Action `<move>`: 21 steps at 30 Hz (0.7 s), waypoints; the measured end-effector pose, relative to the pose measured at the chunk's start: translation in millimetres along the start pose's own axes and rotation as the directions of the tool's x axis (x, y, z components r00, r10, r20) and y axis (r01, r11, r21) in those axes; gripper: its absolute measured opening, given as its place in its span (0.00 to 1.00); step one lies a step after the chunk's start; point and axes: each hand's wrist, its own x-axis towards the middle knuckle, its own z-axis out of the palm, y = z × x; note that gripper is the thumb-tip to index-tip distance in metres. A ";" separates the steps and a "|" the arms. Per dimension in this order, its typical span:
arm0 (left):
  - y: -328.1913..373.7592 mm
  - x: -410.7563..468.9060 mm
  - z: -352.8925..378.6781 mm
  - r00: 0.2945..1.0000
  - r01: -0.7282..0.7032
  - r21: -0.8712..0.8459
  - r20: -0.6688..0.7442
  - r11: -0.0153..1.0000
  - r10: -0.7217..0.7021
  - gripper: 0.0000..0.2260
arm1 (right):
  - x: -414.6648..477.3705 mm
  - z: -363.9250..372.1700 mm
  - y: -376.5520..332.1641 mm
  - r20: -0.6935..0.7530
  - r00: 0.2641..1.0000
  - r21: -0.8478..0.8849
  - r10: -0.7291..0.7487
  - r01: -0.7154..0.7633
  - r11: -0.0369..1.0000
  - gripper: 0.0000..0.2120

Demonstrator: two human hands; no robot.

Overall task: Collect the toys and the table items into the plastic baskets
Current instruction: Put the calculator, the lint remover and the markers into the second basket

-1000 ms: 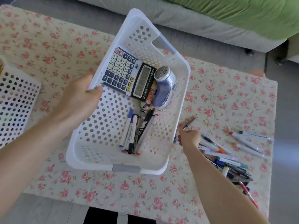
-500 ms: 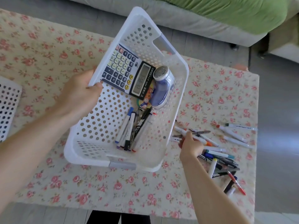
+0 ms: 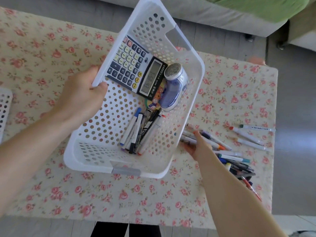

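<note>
Currently the left hand (image 3: 80,96) holds the white basket (image 3: 106,129) tilted over the floral counter (image 3: 119,199), fingers (image 3: 100,87) curled on its rim. Beside its right wall, the right hand (image 3: 196,147) pinches several markers (image 3: 188,135) in curled fingers; next they likely need lifting over that wall.

My left hand (image 3: 80,98) grips the basket (image 3: 95,151) rim, thumb hooked over it, while my outstretched right hand (image 3: 199,147) pinches several pens (image 3: 189,138).
</note>
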 end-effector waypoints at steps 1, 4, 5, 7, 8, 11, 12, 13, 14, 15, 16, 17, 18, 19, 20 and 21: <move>-0.6 0.1 0.8 1.000 0.003 -0.003 0.002 1.000 -0.003 0.06 | -0.3 0.2 0.6 -0.007 1.000 0.011 0.001 -0.001 1.000 0.15; -2.0 -0.2 3.5 1.000 -0.007 -0.017 0.004 1.000 0.007 0.07 | 1.7 1.1 3.0 -0.034 0.998 -0.016 0.045 -0.045 0.999 0.16; -2.2 0.0 4.7 1.000 -0.019 -0.025 0.005 1.000 0.019 0.08 | 1.0 1.3 3.1 -0.044 0.998 -0.019 0.051 -0.052 0.998 0.16; -2.4 -0.4 4.9 0.999 -0.041 -0.046 0.010 0.998 0.042 0.11 | 0.7 2.8 5.6 -0.076 0.996 -0.003 0.041 -0.041 0.999 0.13; -2.5 -0.4 4.4 0.999 -0.045 -0.050 0.012 0.998 0.046 0.12 | 1.0 3.8 8.0 -0.096 0.995 0.010 0.024 -0.023 1.000 0.12; -3.2 -0.5 3.3 0.998 -0.060 -0.036 0.009 0.998 0.060 0.11 | -1.1 3.6 15.5 -0.123 0.992 0.005 -0.036 0.037 0.999 0.12; -4.2 -0.4 2.9 0.998 -0.066 -0.027 0.011 0.997 0.066 0.11 | -4.1 2.0 18.4 -0.109 0.993 0.019 -0.041 0.043 0.999 0.11; -5.4 0.3 3.1 0.997 -0.069 -0.021 0.014 0.997 0.070 0.11 | -7.7 0.1 20.2 -0.092 0.994 0.035 -0.051 0.055 0.998 0.10; -6.5 0.8 3.2 0.997 -0.070 -0.016 0.013 0.997 0.070 0.10 | -12.7 -2.5 21.6 -0.085 0.994 0.044 -0.072 0.076 0.996 0.11; -7.9 2.4 4.2 0.998 -0.068 -0.015 0.010 0.998 0.068 0.11 | -18.9 -4.2 22.2 -0.090 0.991 0.032 -0.098 0.102 0.994 0.11; -8.5 2.4 4.3 0.998 -0.061 -0.017 0.008 0.998 0.062 0.11 | -28.4 -7.3 23.9 -0.105 0.986 0.011 -0.133 0.135 0.991 0.10; -9.2 3.5 5.7 0.999 -0.052 -0.016 0.002 0.999 0.052 0.12 | -38.1 -8.8 25.5 -0.107 0.979 -0.006 -0.172 0.173 0.985 0.10; -8.8 3.3 5.8 0.999 -0.046 -0.015 -0.005 0.999 0.046 0.13 | -49.5 -10.4 27.6 -0.091 0.967 -0.009 -0.236 0.236 0.972 0.09; -8.6 3.3 6.6 0.999 -0.043 -0.013 -0.012 0.999 0.042 0.13 | -60.3 -10.5 30.0 -0.057 0.945 -0.007 -0.321 0.321 0.947 0.08; -7.9 2.8 6.5 0.999 -0.043 -0.019 -0.012 0.999 0.043 0.13 | -73.4 -9.4 32.5 -0.008 0.913 -0.010 -0.408 0.407 0.913 0.06; -7.0 1.7 5.3 0.999 -0.049 -0.027 -0.007 0.998 0.049 0.13 | -89.2 -5.7 36.0 0.050 0.877 -0.015 -0.478 0.479 0.878 0.04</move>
